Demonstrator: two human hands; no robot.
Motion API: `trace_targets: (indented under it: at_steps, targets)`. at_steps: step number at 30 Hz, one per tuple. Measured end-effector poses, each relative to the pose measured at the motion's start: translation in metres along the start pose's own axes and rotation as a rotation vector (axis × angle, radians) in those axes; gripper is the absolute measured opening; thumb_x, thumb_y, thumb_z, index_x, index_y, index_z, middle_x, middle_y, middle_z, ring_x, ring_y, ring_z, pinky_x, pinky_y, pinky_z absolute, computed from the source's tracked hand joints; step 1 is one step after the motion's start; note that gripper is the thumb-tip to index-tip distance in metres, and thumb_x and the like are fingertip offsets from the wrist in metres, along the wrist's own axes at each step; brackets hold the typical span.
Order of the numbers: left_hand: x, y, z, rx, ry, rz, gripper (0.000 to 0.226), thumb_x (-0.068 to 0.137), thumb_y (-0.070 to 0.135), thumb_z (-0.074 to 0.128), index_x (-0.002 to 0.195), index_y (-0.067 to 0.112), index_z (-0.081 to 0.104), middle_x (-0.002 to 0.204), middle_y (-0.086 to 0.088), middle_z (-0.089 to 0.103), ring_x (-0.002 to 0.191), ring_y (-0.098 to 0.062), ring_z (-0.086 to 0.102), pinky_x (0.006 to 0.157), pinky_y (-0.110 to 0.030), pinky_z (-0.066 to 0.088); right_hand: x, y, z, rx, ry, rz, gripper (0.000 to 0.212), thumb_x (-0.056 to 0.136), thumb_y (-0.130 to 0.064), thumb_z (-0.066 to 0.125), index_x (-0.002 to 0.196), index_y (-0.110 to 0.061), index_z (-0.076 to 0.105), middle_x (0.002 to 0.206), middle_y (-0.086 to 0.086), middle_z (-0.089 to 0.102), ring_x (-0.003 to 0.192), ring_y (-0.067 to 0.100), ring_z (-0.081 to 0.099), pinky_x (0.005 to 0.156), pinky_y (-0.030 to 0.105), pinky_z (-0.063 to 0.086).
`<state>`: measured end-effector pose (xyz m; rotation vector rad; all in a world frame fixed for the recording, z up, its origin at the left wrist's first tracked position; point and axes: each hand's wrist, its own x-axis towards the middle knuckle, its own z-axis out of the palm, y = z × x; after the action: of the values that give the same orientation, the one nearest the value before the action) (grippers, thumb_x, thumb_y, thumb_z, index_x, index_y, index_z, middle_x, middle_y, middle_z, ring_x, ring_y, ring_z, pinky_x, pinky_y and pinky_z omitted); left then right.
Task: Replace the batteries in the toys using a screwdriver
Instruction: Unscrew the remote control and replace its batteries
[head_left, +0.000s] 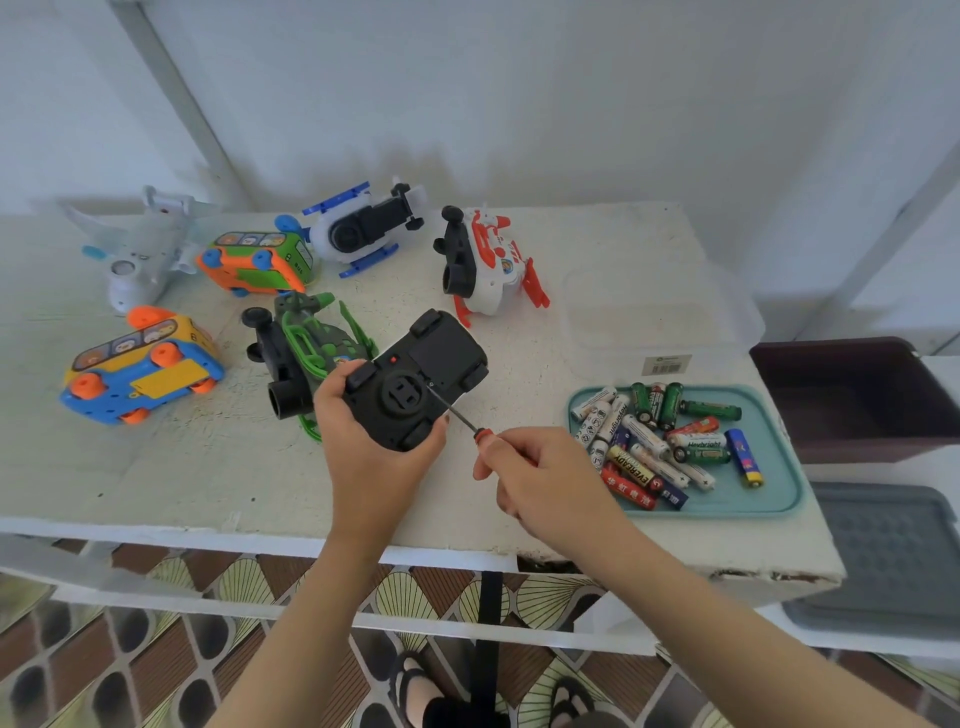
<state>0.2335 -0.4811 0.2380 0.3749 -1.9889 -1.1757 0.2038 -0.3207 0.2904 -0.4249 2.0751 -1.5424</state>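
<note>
1. The fingers (435, 434) of my left hand (363, 431) are curling round the upturned black toy car (415, 379) at table (208, 467) centre.
2. My right hand (535, 467) is pinching the screwdriver (460, 415), tip touching the car's underside; batteries (660, 441) are lying at three o'clock.

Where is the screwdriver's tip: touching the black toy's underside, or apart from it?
Touching. The head view shows the screwdriver tip seated at a screw on the black toy, with no gap between them.
</note>
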Motion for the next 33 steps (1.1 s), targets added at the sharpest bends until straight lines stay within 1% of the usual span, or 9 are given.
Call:
trace_targets:
  at_steps: [2, 4, 11, 14, 17, 20, 25, 30, 33]
  targets:
    - [-0.001, -0.001, 0.0, 0.004, -0.01, 0.009, 0.08, 0.061, 0.003, 0.088, 0.122, 0.012, 0.037, 0.116, 0.014, 0.038, 0.107, 0.012, 0.046, 0.093, -0.008, 0.04, 0.002, -0.003, -0.002, 0.015, -0.017, 0.032, 0.036, 0.099, -0.029, 0.048, 0.071, -0.013, 0.064, 0.041, -0.008, 0.044, 0.032, 0.002, 0.034, 0.04, 0.014, 0.028]
    - [-0.002, -0.001, 0.0, -0.001, -0.004, 0.005, 0.08, 0.062, -0.005, 0.087, 0.121, 0.011, 0.037, 0.115, 0.014, 0.038, 0.106, 0.015, 0.046, 0.092, -0.007, 0.04, 0.002, -0.006, -0.002, 0.046, -0.037, 0.055, 0.037, 0.1, -0.028, 0.047, 0.07, -0.012, 0.062, 0.038, -0.009, 0.042, 0.03, 0.002, 0.032, 0.036, 0.012, 0.026]
    - [-0.001, -0.001, 0.002, -0.023, 0.0, -0.004, 0.08, 0.062, -0.01, 0.085, 0.121, 0.011, 0.035, 0.114, 0.011, 0.04, 0.104, 0.015, 0.047, 0.091, -0.008, 0.041, 0.004, -0.013, -0.003, 0.209, -0.103, 0.182, 0.035, 0.1, -0.03, 0.045, 0.079, -0.008, 0.063, 0.044, -0.004, 0.041, 0.034, 0.01, 0.028, 0.037, 0.02, 0.025]
    - [-0.001, -0.001, 0.002, -0.025, 0.01, -0.006, 0.079, 0.063, -0.011, 0.084, 0.121, 0.011, 0.035, 0.114, 0.01, 0.04, 0.104, 0.014, 0.048, 0.09, -0.007, 0.042, 0.004, -0.009, 0.008, 0.149, -0.042, 0.122, 0.037, 0.1, -0.03, 0.045, 0.074, -0.009, 0.06, 0.047, -0.002, 0.041, 0.034, 0.007, 0.028, 0.038, 0.02, 0.026]
    - [-0.002, -0.001, 0.003, -0.033, 0.041, -0.029, 0.078, 0.063, -0.011, 0.083, 0.121, 0.011, 0.036, 0.114, 0.01, 0.04, 0.103, 0.013, 0.049, 0.088, -0.006, 0.041, 0.0, 0.003, 0.027, 0.013, 0.066, -0.048, 0.039, 0.1, -0.029, 0.045, 0.072, -0.003, 0.052, 0.057, 0.001, 0.042, 0.042, 0.005, 0.031, 0.044, 0.017, 0.028]
    - [-0.002, 0.0, 0.005, -0.021, 0.058, -0.033, 0.077, 0.063, -0.011, 0.083, 0.121, 0.012, 0.037, 0.113, 0.011, 0.039, 0.103, 0.013, 0.048, 0.087, -0.005, 0.04, -0.003, 0.013, 0.037, -0.019, 0.133, -0.138, 0.036, 0.1, -0.028, 0.045, 0.066, -0.015, 0.043, 0.057, -0.008, 0.04, 0.05, 0.005, 0.035, 0.05, 0.019, 0.032]
    - [-0.004, 0.006, 0.008, 0.015, 0.062, -0.022, 0.078, 0.063, -0.01, 0.083, 0.12, 0.013, 0.036, 0.112, 0.012, 0.037, 0.103, 0.017, 0.045, 0.086, -0.002, 0.039, -0.008, 0.019, 0.041, 0.01, 0.155, -0.142, 0.035, 0.101, -0.025, 0.044, 0.066, -0.021, 0.043, 0.056, -0.008, 0.041, 0.051, 0.005, 0.037, 0.049, 0.017, 0.031]
    - [-0.003, 0.009, 0.01, 0.024, 0.046, -0.014, 0.076, 0.064, -0.008, 0.083, 0.12, 0.012, 0.037, 0.112, 0.013, 0.038, 0.102, 0.016, 0.047, 0.084, -0.003, 0.04, -0.011, 0.025, 0.045, 0.047, 0.155, -0.134, 0.033, 0.101, -0.026, 0.043, 0.073, -0.01, 0.05, 0.058, 0.0, 0.044, 0.053, 0.006, 0.036, 0.052, 0.026, 0.033]
    - [-0.002, 0.01, 0.009, 0.055, 0.048, -0.015, 0.076, 0.064, -0.006, 0.084, 0.124, 0.004, 0.039, 0.112, 0.013, 0.037, 0.104, 0.019, 0.045, 0.085, -0.001, 0.039, -0.011, 0.023, 0.041, 0.089, 0.173, -0.129, 0.033, 0.101, -0.025, 0.043, 0.073, -0.007, 0.048, 0.055, -0.003, 0.041, 0.051, 0.007, 0.034, 0.05, 0.023, 0.031]
